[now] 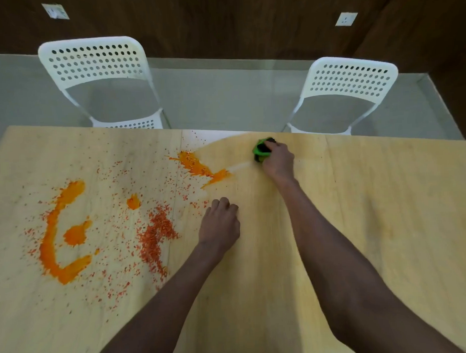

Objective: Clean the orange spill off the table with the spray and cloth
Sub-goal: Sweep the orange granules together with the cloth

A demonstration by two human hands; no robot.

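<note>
The biggest risk is smearing: the thick orange spill [62, 235] on the left of the wooden table [386, 210] is untouched, and one loaded cloth could drag pigment across the cleaner right side. The red-orange specks [157, 234] may scatter if swept fast. The left hand [220, 227] rests on the table with fingers curled, holding nothing, just right of the specks. The right hand [277, 160] grips the green cloth [261, 150] near the far edge, right of the upper splash [197, 165]. No spray bottle is in view.
</note>
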